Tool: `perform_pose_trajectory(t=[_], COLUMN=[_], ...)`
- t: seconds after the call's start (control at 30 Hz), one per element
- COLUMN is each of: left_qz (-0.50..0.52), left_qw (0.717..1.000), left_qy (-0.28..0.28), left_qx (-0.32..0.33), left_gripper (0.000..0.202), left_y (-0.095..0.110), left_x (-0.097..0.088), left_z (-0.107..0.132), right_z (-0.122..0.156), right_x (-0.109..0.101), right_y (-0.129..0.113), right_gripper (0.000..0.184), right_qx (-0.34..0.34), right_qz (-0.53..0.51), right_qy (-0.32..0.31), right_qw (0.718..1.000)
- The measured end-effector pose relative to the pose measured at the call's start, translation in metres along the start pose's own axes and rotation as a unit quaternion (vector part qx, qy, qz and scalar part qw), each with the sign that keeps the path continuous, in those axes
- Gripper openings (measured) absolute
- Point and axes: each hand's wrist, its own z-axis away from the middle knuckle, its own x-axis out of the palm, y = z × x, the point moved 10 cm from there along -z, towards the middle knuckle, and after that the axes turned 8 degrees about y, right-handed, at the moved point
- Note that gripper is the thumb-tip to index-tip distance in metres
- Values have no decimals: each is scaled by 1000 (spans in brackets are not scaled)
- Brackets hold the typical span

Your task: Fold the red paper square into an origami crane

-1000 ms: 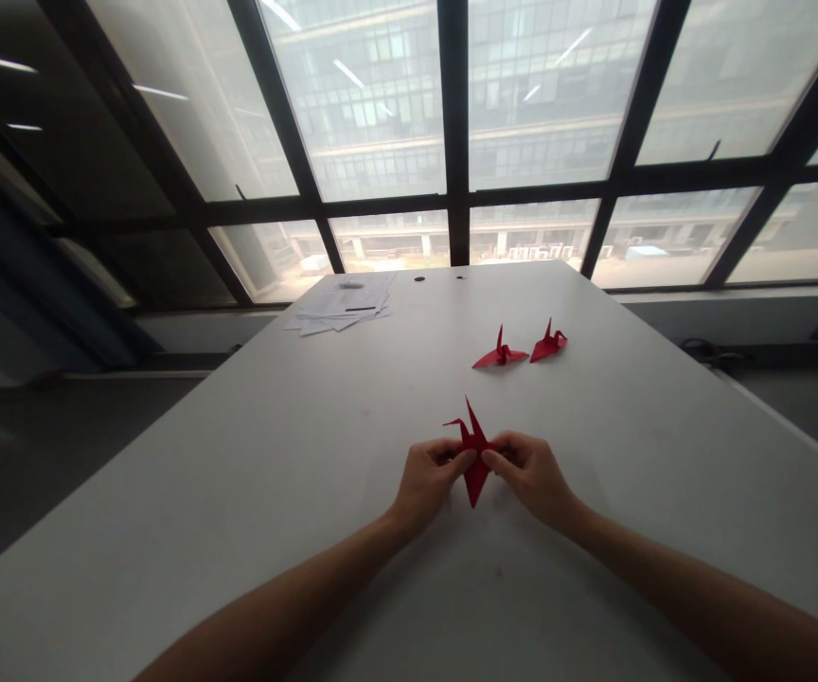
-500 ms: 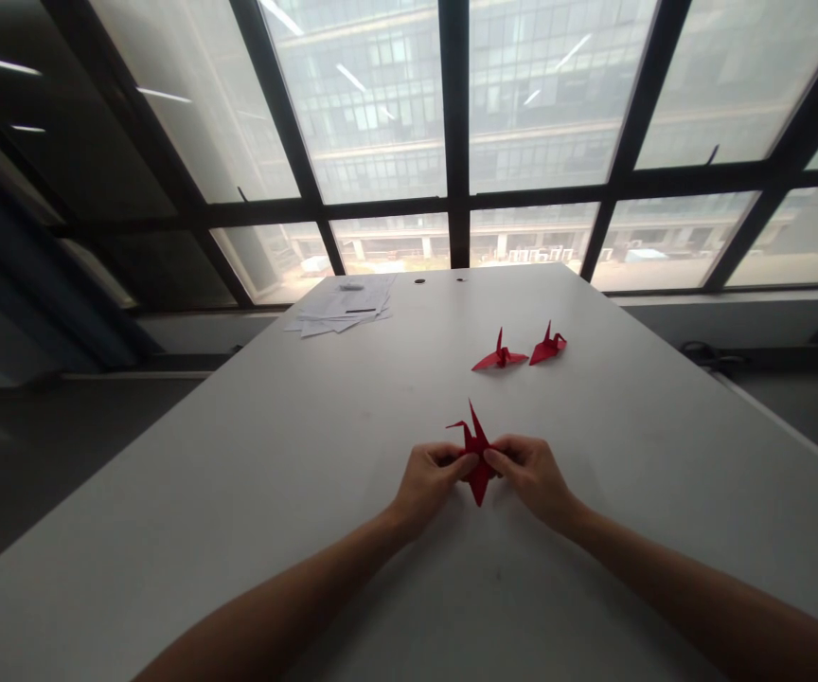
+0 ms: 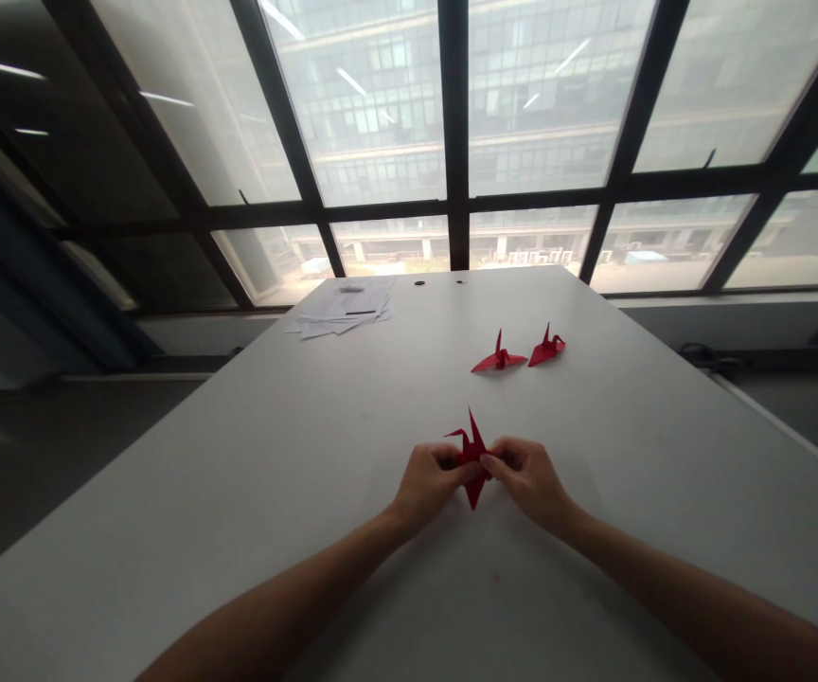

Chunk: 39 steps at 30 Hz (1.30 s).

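Between my two hands is a red origami crane (image 3: 474, 488), its bent head to the left, a pointed tail rising and one wing pointing down toward me. My left hand (image 3: 432, 481) pinches its left side, thumb across the front. From the other side my right hand (image 3: 528, 475) grips it too, its thumb touching or nearly touching the left thumb. Fingers behind the paper are mostly hidden. Farther up the table stand two more red paper cranes, one with spread wings (image 3: 500, 360) and one at its right (image 3: 546, 351).
A long white table (image 3: 295, 436) stretches away toward large dark-framed windows. Loose white papers (image 3: 342, 311) with a dark pen-like item lie at its far left. Two small dark spots sit near the far edge. A blue curtain (image 3: 40, 275) hangs at left.
The crane in my hands has tilted slightly and shifted a little down and left. My thumbs have come closer together over it.
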Motion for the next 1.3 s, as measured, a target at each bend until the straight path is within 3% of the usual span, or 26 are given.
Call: perform_pose_trajectory(t=[0.1,0.23,0.37,0.43,0.53,0.6,0.67,0.77,1.03,1.1,1.2,1.3], left_qz=[-11,-83,-146,-141,-127,-115,-81,-28,89,104,90,83], left_qw=[999,991,976,973,974,978,988,996,991,986,968,946], left_qy=[14,53,6,20,107,130,104,65,59,96,212,304], left_qx=[27,87,164,180,154,114,76,52,82,87,99,72], left_gripper=[30,25,18,36,42,40,44,48,49,49,44,40], left_y=[7,18,33,36,30,20,10,5,15,13,6,-8], left_x=[-4,-8,6,3,-19,-27,-25,-19,-19,-31,-67,-96], left_z=[-1,3,12,15,14,12,8,5,-1,-8,-20,-27], right_z=[-2,-5,-6,-8,-10,-12,-13,-15,-10,-15,-39,-84], right_x=[2,-10,-16,-21,-30,-37,-40,-31,-14,-15,-18,0], right_y=[-9,-33,-47,-46,-43,-42,-42,-43,-40,-41,-44,-50], right_gripper=[18,27,8,10,11,10,9,13,15,13,11,11], right_qx=[-28,-108,-141,-132,-122,-122,-124,-123,-135,-135,-121,-107], right_qz=[12,4,-10,-23,-43,-63,-76,-71,0,16,35,72], right_qy=[-15,30,49,66,94,114,114,58,-35,-22,1,-62], right_qw=[999,994,989,989,987,984,983,988,990,990,992,990])
